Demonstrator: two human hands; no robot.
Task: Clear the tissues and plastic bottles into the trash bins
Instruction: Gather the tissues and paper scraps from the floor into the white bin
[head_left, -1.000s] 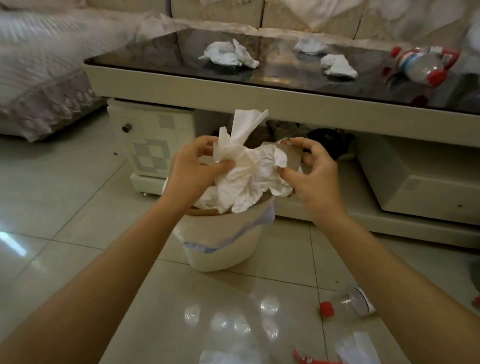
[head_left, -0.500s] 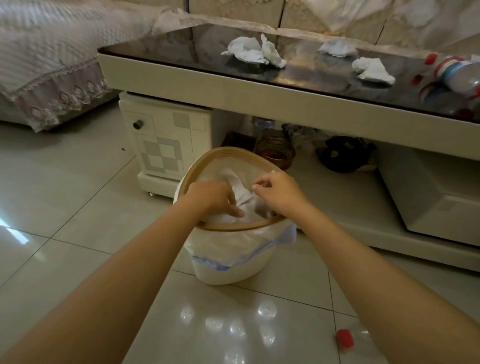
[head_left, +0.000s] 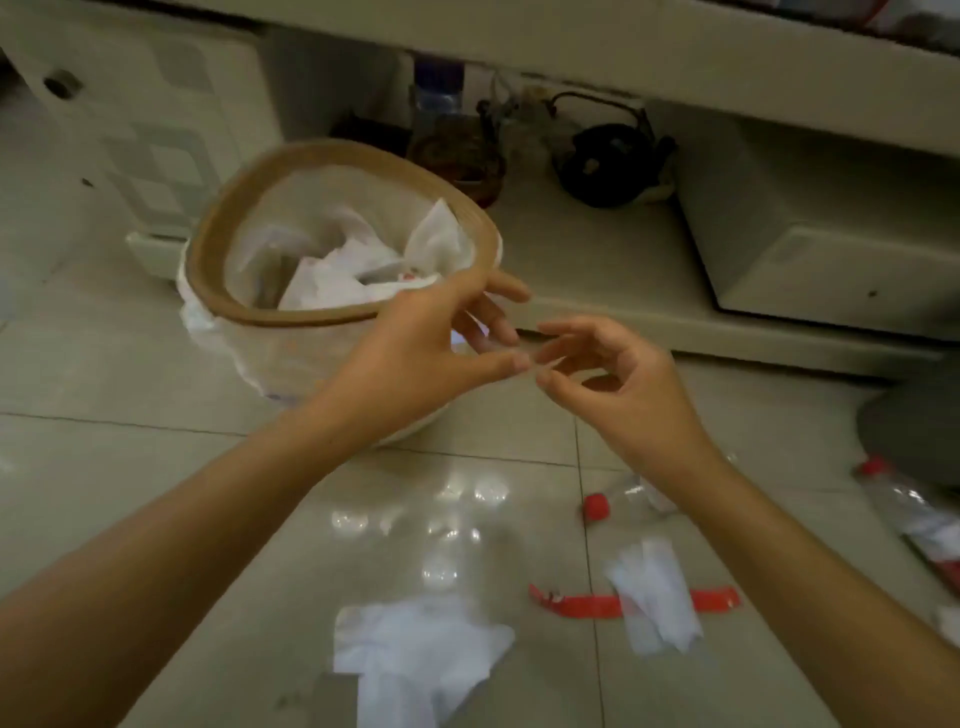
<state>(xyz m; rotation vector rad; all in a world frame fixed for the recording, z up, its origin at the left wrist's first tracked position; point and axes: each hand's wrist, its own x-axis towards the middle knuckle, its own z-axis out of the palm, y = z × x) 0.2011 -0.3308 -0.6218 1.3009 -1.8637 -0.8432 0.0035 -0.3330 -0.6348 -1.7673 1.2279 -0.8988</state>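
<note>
A white trash bin (head_left: 332, 312) with a tan rim and a plastic liner stands on the tiled floor, with crumpled tissues (head_left: 343, 270) inside. My left hand (head_left: 431, 343) and my right hand (head_left: 618, 384) hover just right of the bin, fingers apart, fingertips nearly touching, holding nothing I can make out. On the floor near me lie a white tissue (head_left: 415, 660), a second tissue (head_left: 654, 592) over a red strip (head_left: 576, 605), a clear bottle (head_left: 623, 501) with a red cap partly behind my right wrist, and another bottle (head_left: 919, 514) at the right edge.
The low coffee table's lower shelf (head_left: 597, 260) runs behind the bin, holding a dark teapot (head_left: 608, 161), a bottle and a basket. A white drawer unit (head_left: 140, 119) stands at the left. A grey object (head_left: 909, 431) sits at the right.
The tissue wad went into the bin and both hands came out empty, moving right of it. My view dropped from the tabletop to the floor litter.
</note>
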